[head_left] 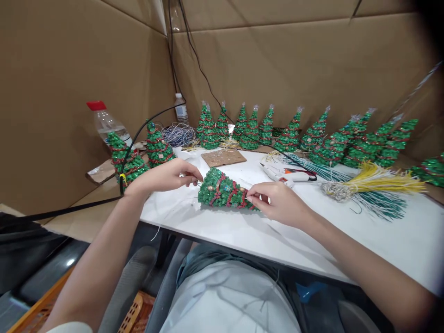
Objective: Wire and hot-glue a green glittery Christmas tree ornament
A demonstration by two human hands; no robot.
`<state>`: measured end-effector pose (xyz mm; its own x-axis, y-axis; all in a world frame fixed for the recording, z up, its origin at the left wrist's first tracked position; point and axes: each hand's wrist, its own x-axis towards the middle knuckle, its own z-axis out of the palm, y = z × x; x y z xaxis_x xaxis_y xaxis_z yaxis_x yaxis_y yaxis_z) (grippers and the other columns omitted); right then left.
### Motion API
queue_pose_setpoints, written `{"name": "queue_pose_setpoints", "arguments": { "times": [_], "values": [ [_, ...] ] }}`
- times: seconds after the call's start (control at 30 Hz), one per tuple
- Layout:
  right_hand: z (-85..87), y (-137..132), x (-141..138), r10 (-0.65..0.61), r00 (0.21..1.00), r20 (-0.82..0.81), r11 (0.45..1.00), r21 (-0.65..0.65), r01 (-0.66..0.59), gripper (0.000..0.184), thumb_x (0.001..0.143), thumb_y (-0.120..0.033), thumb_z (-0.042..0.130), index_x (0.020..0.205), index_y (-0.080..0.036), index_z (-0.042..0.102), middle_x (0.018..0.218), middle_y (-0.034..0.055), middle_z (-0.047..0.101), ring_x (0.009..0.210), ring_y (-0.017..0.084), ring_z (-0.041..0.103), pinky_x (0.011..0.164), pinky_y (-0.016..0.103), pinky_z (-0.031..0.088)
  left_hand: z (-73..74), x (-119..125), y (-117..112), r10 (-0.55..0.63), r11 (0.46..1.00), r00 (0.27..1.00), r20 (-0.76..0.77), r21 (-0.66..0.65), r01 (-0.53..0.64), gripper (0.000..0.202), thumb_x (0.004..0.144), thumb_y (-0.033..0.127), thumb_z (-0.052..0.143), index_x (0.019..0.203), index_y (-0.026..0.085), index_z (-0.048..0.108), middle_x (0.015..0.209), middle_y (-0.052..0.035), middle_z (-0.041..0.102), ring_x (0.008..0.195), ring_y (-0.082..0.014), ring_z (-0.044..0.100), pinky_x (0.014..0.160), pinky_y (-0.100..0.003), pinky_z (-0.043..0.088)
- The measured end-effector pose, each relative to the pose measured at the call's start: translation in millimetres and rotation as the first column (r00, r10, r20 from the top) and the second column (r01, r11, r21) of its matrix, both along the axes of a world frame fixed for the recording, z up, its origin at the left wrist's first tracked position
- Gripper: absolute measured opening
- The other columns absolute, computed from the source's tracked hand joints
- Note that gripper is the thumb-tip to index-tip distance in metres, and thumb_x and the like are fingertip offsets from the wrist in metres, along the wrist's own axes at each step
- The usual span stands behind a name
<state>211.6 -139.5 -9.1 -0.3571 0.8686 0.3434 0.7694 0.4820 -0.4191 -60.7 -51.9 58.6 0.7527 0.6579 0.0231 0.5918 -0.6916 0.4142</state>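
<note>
A small green Christmas tree [222, 189] with red garland and little ornaments lies on its side on the white table [187, 217], its base to the left. By the base, my left hand [173, 175] is closed in a pinch at what looks like a thin wire end. My right hand [277, 201] pinches the tree near its narrow end, thumb and forefinger at the red garland; the tip is hidden behind the fingers. A white glue gun [289, 175] and a pair of pliers [270, 171] lie beyond my right hand.
Several finished-looking trees [251, 129] stand along the cardboard back wall [294, 60]. Bundles of yellow wires [378, 180] and green wires [385, 203] lie on the right. A brown board [224, 157], a large bottle [107, 122] and a black cable [138, 132] are also around.
</note>
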Motion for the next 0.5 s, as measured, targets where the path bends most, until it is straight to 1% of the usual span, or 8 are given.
{"name": "queue_pose_setpoints", "arguments": {
  "times": [0.1, 0.2, 0.33, 0.43, 0.5],
  "values": [
    [-0.5, 0.2, 0.2, 0.001, 1.000, -0.003, 1.000, -0.004, -0.001, 0.014, 0.082, -0.017, 0.053, 0.076, -0.019, 0.066, 0.072, 0.0004, 0.067, 0.057, 0.011, 0.053, 0.057, 0.023, 0.037, 0.3, -1.5, 1.6, 0.005, 1.000, 1.000, 0.010, -0.017, -0.005, 0.028, 0.078, 0.019, 0.047, 0.093, 0.013, 0.070, 0.082, -0.0049, 0.073, 0.071, -0.0129, 0.064, 0.065, -0.020, 0.047],
    [-0.5, -0.4, 0.2, 0.003, 1.000, -0.007, 1.000, -0.005, -0.003, 0.015, 0.082, -0.018, 0.052, 0.075, -0.019, 0.065, 0.070, 0.0001, 0.067, 0.056, 0.010, 0.053, 0.056, 0.023, 0.037, -2.0, -1.8, 2.4, 0.014, 1.000, 1.000, -0.003, 0.001, -0.014, 0.030, 0.076, 0.016, 0.047, 0.094, 0.013, 0.071, 0.084, -0.0053, 0.073, 0.072, -0.0135, 0.065, 0.066, -0.020, 0.048],
    [-0.3, -0.9, -0.2, -0.004, 1.000, 0.001, 1.000, 0.011, 0.004, 0.014, 0.081, -0.017, 0.053, 0.075, -0.019, 0.065, 0.070, 0.0006, 0.067, 0.057, 0.011, 0.053, 0.056, 0.024, 0.038, -8.2, 1.0, 3.1, 0.009, 0.997, 0.997, -0.073, 0.074, -0.004, 0.030, 0.072, 0.012, 0.047, 0.088, 0.014, 0.072, 0.085, -0.0047, 0.073, 0.076, -0.0147, 0.065, 0.069, -0.022, 0.046],
    [-0.4, -0.9, -0.4, -0.016, 1.000, 0.009, 1.000, 0.014, 0.016, 0.014, 0.080, -0.017, 0.053, 0.076, -0.019, 0.066, 0.070, 0.0008, 0.067, 0.057, 0.011, 0.054, 0.055, 0.024, 0.037, -14.3, 4.6, 4.5, -0.007, 0.991, 0.992, -0.128, 0.135, 0.024, 0.024, 0.071, 0.011, 0.048, 0.081, 0.014, 0.070, 0.079, -0.0042, 0.071, 0.072, -0.0144, 0.063, 0.066, -0.022, 0.044],
    [-0.4, -0.9, -0.7, -0.019, 1.000, 0.006, 1.000, 0.015, 0.019, 0.014, 0.081, -0.018, 0.053, 0.077, -0.019, 0.067, 0.071, 0.0008, 0.067, 0.056, 0.011, 0.053, 0.055, 0.023, 0.037, -18.9, 7.3, 5.3, -0.011, 0.983, 0.990, -0.143, 0.181, 0.037, 0.020, 0.072, 0.013, 0.049, 0.079, 0.014, 0.067, 0.079, -0.0046, 0.069, 0.071, -0.0149, 0.061, 0.065, -0.023, 0.044]
  ]
}}
